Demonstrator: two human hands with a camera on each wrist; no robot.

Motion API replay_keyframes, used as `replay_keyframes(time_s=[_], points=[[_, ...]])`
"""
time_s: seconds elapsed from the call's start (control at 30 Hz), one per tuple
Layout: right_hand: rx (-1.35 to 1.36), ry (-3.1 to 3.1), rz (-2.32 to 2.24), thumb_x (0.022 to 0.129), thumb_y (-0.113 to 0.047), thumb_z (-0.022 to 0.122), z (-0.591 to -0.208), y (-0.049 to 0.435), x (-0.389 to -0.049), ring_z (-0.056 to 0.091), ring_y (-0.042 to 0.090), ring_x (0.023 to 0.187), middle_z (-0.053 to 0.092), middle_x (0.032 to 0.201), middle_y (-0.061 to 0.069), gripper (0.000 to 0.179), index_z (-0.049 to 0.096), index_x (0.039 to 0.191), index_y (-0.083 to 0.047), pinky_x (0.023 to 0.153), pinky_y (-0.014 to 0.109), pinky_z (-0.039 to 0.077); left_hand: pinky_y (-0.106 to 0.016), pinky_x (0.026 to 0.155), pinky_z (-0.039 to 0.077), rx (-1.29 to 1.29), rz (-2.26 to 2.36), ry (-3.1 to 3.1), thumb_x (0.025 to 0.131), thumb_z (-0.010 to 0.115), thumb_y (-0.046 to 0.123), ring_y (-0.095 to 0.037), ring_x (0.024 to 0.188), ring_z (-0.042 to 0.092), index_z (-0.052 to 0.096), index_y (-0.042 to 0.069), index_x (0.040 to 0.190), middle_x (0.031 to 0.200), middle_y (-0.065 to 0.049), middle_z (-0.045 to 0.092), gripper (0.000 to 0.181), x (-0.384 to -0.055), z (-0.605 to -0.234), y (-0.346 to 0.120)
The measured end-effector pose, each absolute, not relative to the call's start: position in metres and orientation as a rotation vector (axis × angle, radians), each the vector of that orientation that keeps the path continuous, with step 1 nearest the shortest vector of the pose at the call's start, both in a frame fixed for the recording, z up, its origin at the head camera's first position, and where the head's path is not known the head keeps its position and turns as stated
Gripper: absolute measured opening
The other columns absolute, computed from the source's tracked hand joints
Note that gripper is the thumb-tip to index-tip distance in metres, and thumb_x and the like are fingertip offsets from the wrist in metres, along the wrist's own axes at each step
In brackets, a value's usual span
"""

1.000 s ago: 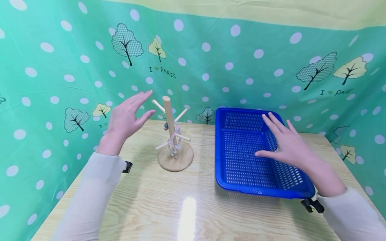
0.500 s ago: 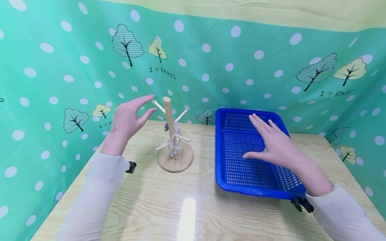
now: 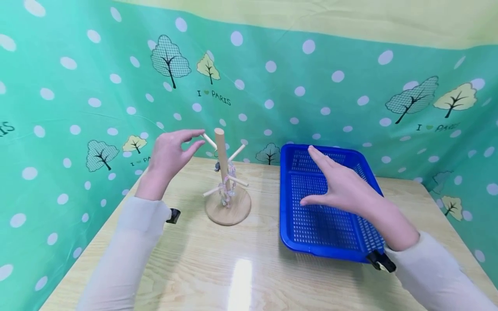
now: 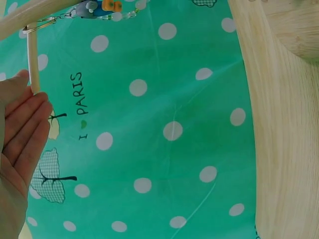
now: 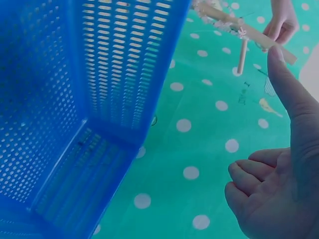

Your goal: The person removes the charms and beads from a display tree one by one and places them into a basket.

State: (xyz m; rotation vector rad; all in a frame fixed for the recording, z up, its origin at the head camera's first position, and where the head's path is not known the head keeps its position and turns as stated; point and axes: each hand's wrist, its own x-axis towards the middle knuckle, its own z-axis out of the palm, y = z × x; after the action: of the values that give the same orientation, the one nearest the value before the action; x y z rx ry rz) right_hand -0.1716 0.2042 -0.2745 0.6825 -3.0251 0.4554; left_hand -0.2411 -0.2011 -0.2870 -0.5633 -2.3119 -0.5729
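A wooden peg stand [image 3: 221, 149] with a round base stands left of the table's middle. My left hand [image 3: 169, 151] is at its upper left peg [image 3: 210, 141], fingers and thumb apart around the peg's tip; contact is unclear. On that peg hangs a keychain [image 4: 97, 7] with a metal ring, a short chain and a grey, blue and orange charm. Pale beaded strands [image 3: 227, 190] hang lower on the stand. My right hand [image 3: 346, 190] hovers over a blue plastic basket [image 3: 285, 207], holding nothing, with thumb spread from fingers.
The basket's perforated wall [image 5: 124, 55] fills much of the right wrist view. Behind the wooden table [image 3: 194, 259] hangs a green dotted curtain [image 3: 268, 73] printed with trees.
My left hand has come down and right to the upper left peg's tip. My right hand has moved left over the basket. The whole head view has shifted slightly.
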Motion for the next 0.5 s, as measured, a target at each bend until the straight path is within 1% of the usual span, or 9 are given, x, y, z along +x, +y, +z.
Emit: replay_keyframes(time_s=[0.1, 0.17, 0.2, 0.23, 0.3, 0.4, 0.43, 0.5], points=[[0.730, -2.982, 0.510, 0.074, -0.063, 0.079, -0.276, 0.194, -0.178, 0.034, 0.039, 0.148, 0.021, 0.167, 0.011, 0.120, 0.010, 0.161, -0.017, 0.114, 0.058, 0.039, -0.045, 0.079, 0.060, -0.564, -0.612, -2.319, 0.091, 0.074, 0.020, -0.033, 0.093, 0.075, 0.074, 0.010, 0.117, 0.112, -0.011, 0.075, 0.028, -0.242, -0.287, -0.200], [0.760, -2.951, 0.540, 0.075, -0.058, 0.081, -0.277, 0.187, -0.184, 0.041, 0.037, 0.143, 0.028, 0.164, 0.012, 0.115, 0.017, 0.161, -0.015, 0.111, 0.055, 0.042, -0.045, 0.081, 0.060, -0.562, -0.633, -2.319, 0.090, 0.075, 0.019, -0.032, 0.094, 0.075, 0.074, 0.010, 0.116, 0.111, -0.011, 0.076, 0.027, -0.244, -0.286, -0.199], [0.772, -2.938, 0.552, 0.076, -0.055, 0.082, -0.278, 0.183, -0.187, 0.050, 0.036, 0.137, 0.031, 0.163, 0.013, 0.112, 0.021, 0.160, -0.014, 0.110, 0.054, 0.045, -0.044, 0.082, 0.060, -0.561, -0.640, -2.319, 0.090, 0.075, 0.019, -0.032, 0.094, 0.075, 0.074, 0.010, 0.116, 0.111, -0.011, 0.076, 0.027, -0.244, -0.286, -0.199], [0.779, -2.927, 0.563, 0.076, -0.052, 0.083, -0.278, 0.179, -0.191, 0.055, 0.035, 0.132, 0.035, 0.161, 0.014, 0.109, 0.024, 0.159, -0.013, 0.108, 0.053, 0.046, -0.045, 0.084, 0.060, -0.559, -0.648, -2.323, 0.090, 0.074, 0.019, -0.032, 0.095, 0.075, 0.074, 0.010, 0.115, 0.111, -0.011, 0.076, 0.026, -0.244, -0.285, -0.199], [0.793, -2.918, 0.587, 0.077, -0.046, 0.084, -0.279, 0.170, -0.197, 0.060, 0.034, 0.126, 0.040, 0.158, 0.014, 0.102, 0.030, 0.157, -0.012, 0.106, 0.052, 0.049, -0.045, 0.085, 0.060, -0.552, -0.662, -2.331, 0.091, 0.074, 0.017, -0.032, 0.095, 0.074, 0.075, 0.010, 0.114, 0.110, -0.011, 0.076, 0.025, -0.245, -0.284, -0.199], [0.818, -2.907, 0.643, 0.079, -0.040, 0.084, -0.279, 0.157, -0.207, 0.061, 0.033, 0.125, 0.047, 0.153, 0.014, 0.092, 0.038, 0.153, -0.010, 0.106, 0.051, 0.049, -0.045, 0.087, 0.059, -0.539, -0.683, -2.353, 0.092, 0.072, 0.018, -0.032, 0.096, 0.074, 0.075, 0.010, 0.113, 0.109, -0.010, 0.076, 0.022, -0.246, -0.284, -0.198], [0.831, -2.901, 0.670, 0.080, -0.038, 0.084, -0.279, 0.153, -0.209, 0.057, 0.033, 0.131, 0.049, 0.152, 0.013, 0.088, 0.041, 0.152, -0.010, 0.106, 0.050, 0.049, -0.045, 0.087, 0.059, -0.532, -0.696, -2.357, 0.092, 0.072, 0.018, -0.032, 0.096, 0.074, 0.075, 0.010, 0.112, 0.108, -0.010, 0.077, 0.021, -0.246, -0.284, -0.198], [0.860, -2.888, 0.738, 0.082, -0.033, 0.083, -0.280, 0.144, -0.215, 0.056, 0.032, 0.133, 0.053, 0.148, 0.013, 0.079, 0.047, 0.148, -0.008, 0.105, 0.048, 0.050, -0.044, 0.086, 0.060, -0.519, -0.720, -2.362, 0.092, 0.072, 0.018, -0.031, 0.096, 0.075, 0.076, 0.010, 0.110, 0.107, -0.010, 0.077, 0.020, -0.246, -0.284, -0.199]])
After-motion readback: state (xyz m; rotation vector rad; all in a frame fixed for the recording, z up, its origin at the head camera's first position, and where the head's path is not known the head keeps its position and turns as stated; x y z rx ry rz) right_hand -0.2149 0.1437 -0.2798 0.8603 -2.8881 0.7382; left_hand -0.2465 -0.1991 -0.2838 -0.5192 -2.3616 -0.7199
